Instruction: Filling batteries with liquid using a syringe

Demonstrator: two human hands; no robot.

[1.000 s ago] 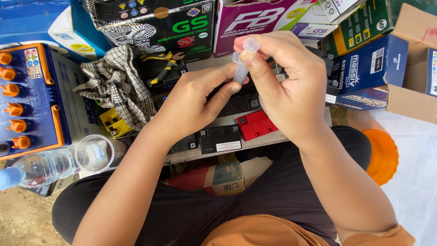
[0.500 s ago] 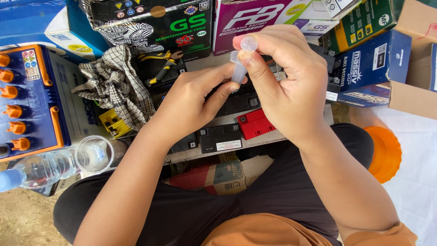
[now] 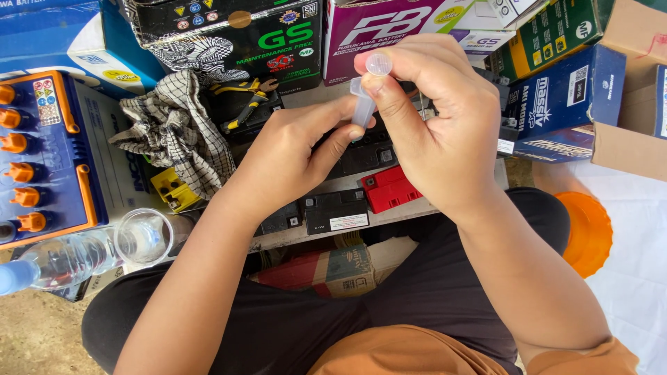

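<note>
Syringe: small clear plastic syringe (image 3: pixel 364 104), upright and slightly tilted, held up at 12 o'clock over the work surface, its round plunger top (image 3: pixel 379 64) facing the camera.
Right hand: right hand (image 3: pixel 434 132) is curled over the top of the syringe, thumb and forefinger pinched on the plunger end.
Left hand: left hand (image 3: pixel 292 156) grips the lower barrel with fingertips closed narrowly around it; what the tip meets is hidden behind the fingers.
Under the hands: black battery (image 3: pixel 337 210) and red battery (image 3: pixel 389 189) lie just beside each other on a pale board (image 3: pixel 306 236) across the lap.
At 10 o'clock: checked cloth (image 3: pixel 177 132) lies crumpled, with yellow-handled pliers (image 3: pixel 243 97) just beside it and a yellow block (image 3: pixel 169 186) at its lower edge.
At 9 o'clock: big blue battery (image 3: pixel 48 153) with a row of orange caps.
At 8 o'clock: clear glass (image 3: pixel 142 236) touching a water bottle (image 3: pixel 55 260) lying on its side.
At 12 to 2 o'clock: stacked cartons (image 3: pixel 549 83), black, purple, green and blue, wall in the back.
At 3 o'clock: orange lid (image 3: pixel 590 236) on white sheet (image 3: pixel 639 278).
Ground: bare sandy dirt (image 3: pixel 35 333) at 7 o'clock; daylight, open-air workplace.
</note>
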